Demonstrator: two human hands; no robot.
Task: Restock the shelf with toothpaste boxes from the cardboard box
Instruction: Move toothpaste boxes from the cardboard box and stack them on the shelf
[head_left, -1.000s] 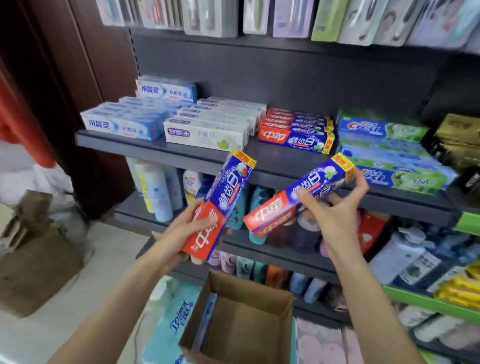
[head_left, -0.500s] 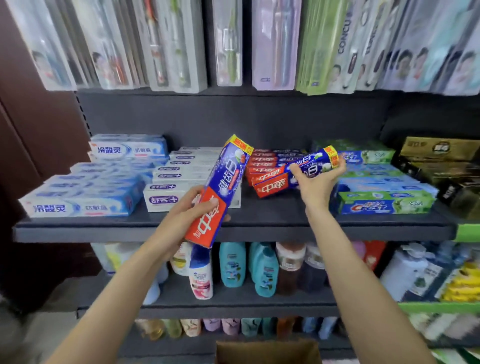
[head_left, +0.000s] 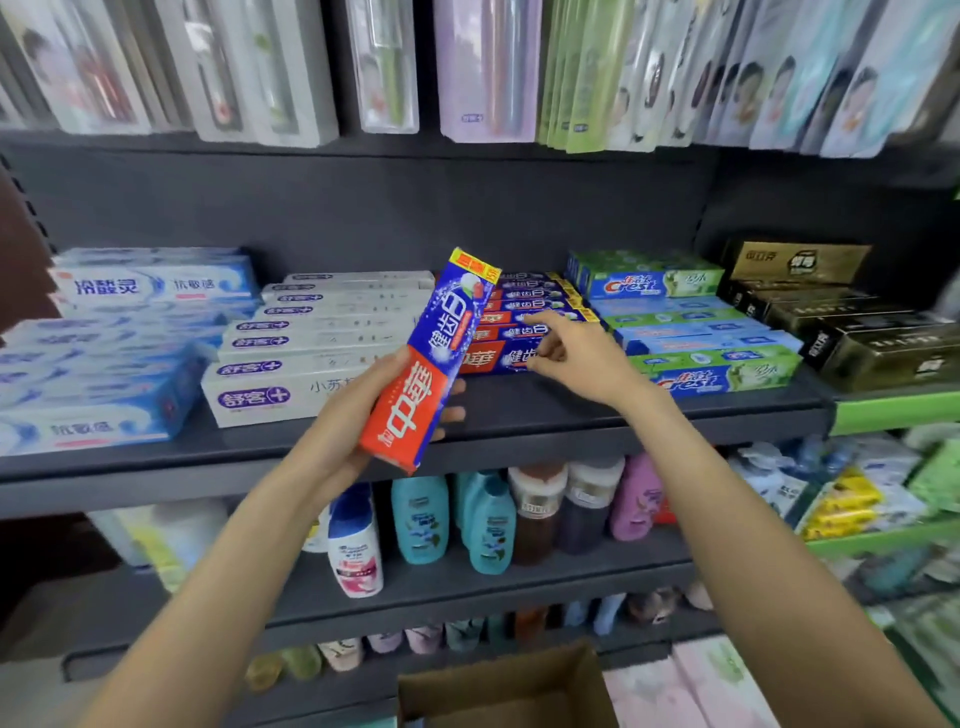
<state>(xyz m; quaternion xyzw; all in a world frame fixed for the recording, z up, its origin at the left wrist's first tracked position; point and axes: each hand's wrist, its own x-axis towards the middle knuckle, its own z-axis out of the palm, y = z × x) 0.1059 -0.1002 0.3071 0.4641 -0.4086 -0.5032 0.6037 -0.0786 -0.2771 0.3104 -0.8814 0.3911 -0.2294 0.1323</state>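
We are now letting go of the box just laid on the red-and-blue toothpaste stack, right hand loose-fingered above it, while our left hand is gripping the next toothpaste box near the shelf front.

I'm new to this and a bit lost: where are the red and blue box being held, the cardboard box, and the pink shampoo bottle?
Held toothpaste box (head_left: 415, 395): head view, red lower half.
Cardboard box (head_left: 498, 686): head view, back flap.
Pink shampoo bottle (head_left: 636, 499): head view, body.

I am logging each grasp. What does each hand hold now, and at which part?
The left hand grips a red-and-blue toothpaste box around its lower red end. The right hand holds nothing.
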